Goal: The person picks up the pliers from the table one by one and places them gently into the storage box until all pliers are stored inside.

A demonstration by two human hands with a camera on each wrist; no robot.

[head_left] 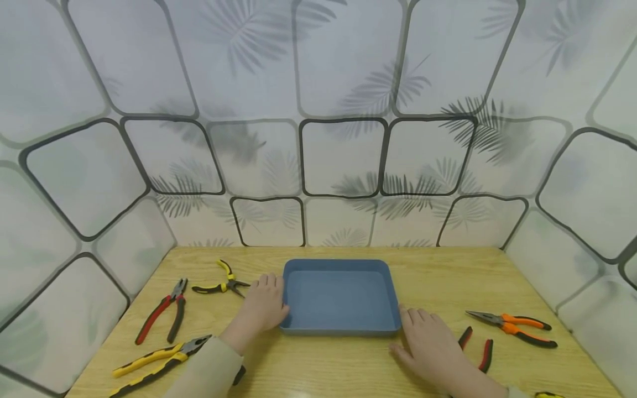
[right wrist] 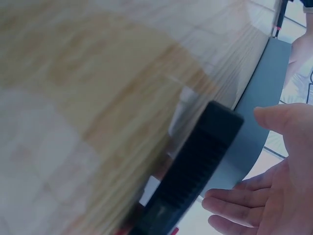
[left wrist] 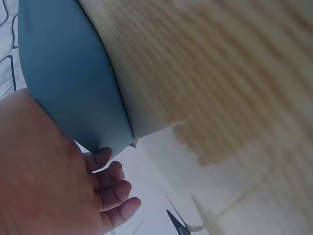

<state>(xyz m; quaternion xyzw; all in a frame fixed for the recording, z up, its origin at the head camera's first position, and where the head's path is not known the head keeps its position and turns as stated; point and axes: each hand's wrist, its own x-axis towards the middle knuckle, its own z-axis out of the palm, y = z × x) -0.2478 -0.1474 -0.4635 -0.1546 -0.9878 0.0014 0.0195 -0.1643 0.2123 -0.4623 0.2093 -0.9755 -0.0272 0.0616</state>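
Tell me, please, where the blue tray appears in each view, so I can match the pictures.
Head: blue tray below centre, between left hand and right hand.
Left wrist: tray at upper left, above the left hand's fingers.
Right wrist: tray right of centre, slanting, near the right hand.
Shared landmark: wood-grain tabletop.

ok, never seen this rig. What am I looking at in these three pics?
No machine here: just a person's bare left hand and right hand. The widest picture comes from a camera worn on the head, looking forward and down; the other two come from cameras on each wrist, close to that hand's work. A blue tray sits on a wood-grain tabletop. To its left lie red-and-black pliers and two yellow-and-black pairs, small pliers and large pliers. To its right are orange-and-black pliers and red-and-black handles, partly hidden. Each hand touches one end of the tray; neither holds a tool.
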